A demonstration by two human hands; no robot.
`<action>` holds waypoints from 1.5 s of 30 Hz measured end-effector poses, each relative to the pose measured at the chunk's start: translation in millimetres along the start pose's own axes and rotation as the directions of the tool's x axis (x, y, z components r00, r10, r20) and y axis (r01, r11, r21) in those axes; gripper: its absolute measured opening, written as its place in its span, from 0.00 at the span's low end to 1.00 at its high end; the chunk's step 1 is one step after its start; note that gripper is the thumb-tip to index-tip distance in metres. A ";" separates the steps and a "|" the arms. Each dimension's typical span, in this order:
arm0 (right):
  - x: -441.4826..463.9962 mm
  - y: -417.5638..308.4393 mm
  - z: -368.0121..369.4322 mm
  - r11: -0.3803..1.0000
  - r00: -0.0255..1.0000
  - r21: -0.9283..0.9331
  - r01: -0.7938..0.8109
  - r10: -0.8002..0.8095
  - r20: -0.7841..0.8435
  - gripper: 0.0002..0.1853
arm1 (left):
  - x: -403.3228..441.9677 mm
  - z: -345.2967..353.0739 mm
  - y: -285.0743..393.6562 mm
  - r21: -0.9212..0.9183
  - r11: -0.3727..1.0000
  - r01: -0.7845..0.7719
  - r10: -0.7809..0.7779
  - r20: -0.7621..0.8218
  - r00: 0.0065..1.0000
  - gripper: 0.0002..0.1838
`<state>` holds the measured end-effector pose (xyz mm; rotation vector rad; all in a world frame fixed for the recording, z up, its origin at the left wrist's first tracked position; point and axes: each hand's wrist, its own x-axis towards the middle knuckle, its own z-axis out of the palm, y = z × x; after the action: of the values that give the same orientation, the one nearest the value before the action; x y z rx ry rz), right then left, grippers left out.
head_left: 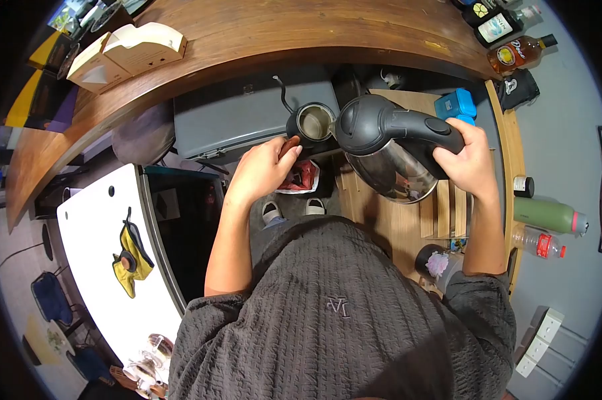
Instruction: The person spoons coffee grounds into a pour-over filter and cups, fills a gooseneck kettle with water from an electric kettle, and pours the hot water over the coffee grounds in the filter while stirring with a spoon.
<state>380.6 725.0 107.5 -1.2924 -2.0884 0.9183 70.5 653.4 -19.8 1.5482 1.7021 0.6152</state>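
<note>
My right hand is closed round the black handle of an electric kettle with a clear body and a dark lid. The kettle is tilted, its spout at the rim of a small dark gooseneck kettle. That smaller pot has no lid on, and its pale inside shows; its thin curved spout points away to the upper left. My left hand grips its brown wooden handle. I cannot make out whether water is running between the two.
Ahead is a curved wooden counter with an open cardboard box. Below it stands a grey chest. On the right are a wooden shelf, a blue container and bottles. A white-topped cabinet stands left. A red bag lies below.
</note>
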 end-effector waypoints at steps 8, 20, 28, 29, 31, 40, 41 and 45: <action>7.2 -12.2 0.2 0.997 0.998 -0.078 0.003 0.002 0.059 0.11 | -3.2 -2.3 -0.9 0.026 1.000 0.015 -0.015 0.020 1.000 0.24; 6.9 -16.4 -3.4 0.994 0.997 -0.106 -0.027 0.034 0.066 0.12 | -2.3 5.2 -15.4 -0.009 1.000 0.016 -0.016 0.022 1.000 0.24; 4.5 -14.5 -5.9 0.988 0.996 -0.148 -0.036 0.047 0.070 0.12 | -1.2 11.5 -23.2 -0.017 1.000 0.009 -0.009 0.006 1.000 0.24; 3.9 -14.1 -5.8 0.990 0.997 -0.139 -0.034 0.044 0.070 0.12 | -1.3 13.1 -24.5 -0.017 1.000 0.008 -0.008 0.007 1.000 0.24; 2.3 -14.9 -4.5 0.994 0.997 -0.101 -0.038 0.044 0.062 0.12 | -0.5 17.5 -28.1 -0.044 0.999 -0.031 0.029 -0.035 0.999 0.24; -2.5 -18.6 -6.7 0.995 0.997 -0.091 -0.045 0.051 0.061 0.12 | -0.1 21.0 -26.6 0.004 0.998 0.055 -0.055 0.021 0.998 0.23; -2.7 -18.8 -7.0 0.994 0.997 -0.104 -0.047 0.053 0.056 0.12 | 0.0 21.3 -27.8 0.006 0.998 0.056 -0.056 0.020 0.998 0.23; -3.8 -19.6 -8.2 0.989 0.997 -0.139 -0.046 0.055 0.063 0.12 | 1.2 27.7 -35.0 0.006 1.000 0.025 -0.025 -0.004 1.000 0.24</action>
<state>377.1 717.6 127.5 -1.4074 -2.2132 0.8628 70.4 645.5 -63.8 1.5287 1.7251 0.6018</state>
